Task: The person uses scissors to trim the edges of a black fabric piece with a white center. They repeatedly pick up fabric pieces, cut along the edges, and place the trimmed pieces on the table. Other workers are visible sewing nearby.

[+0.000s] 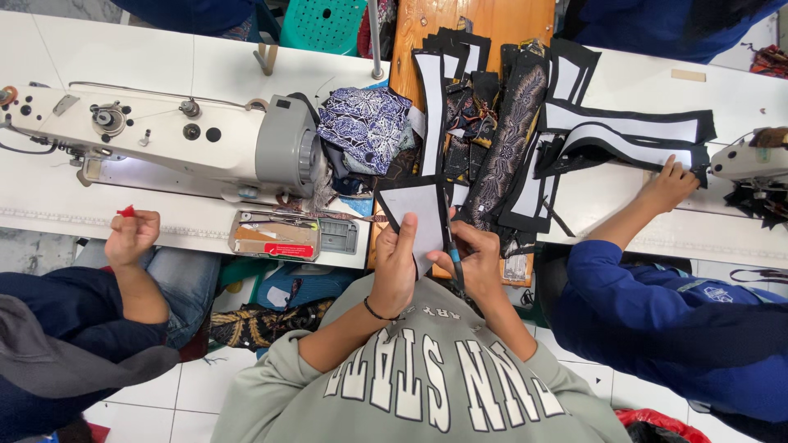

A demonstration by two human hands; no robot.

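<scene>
Both hands [435,262] hold a black-edged white fabric piece [414,217]

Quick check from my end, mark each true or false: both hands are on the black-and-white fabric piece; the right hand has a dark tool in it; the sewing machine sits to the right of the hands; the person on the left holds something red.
1. Both the left hand and the right hand are on the black-edged white fabric piece. True.
2. The right hand holds a dark slim tool. True; what kind of tool cannot be told.
3. The sewing machine sits to the right of the hands. False: it lies to their left.
4. The neighbour's hand on the left holds a small red thing. True.
5. The stack of cut pieces is plain green. False: black, white and patterned.
</scene>
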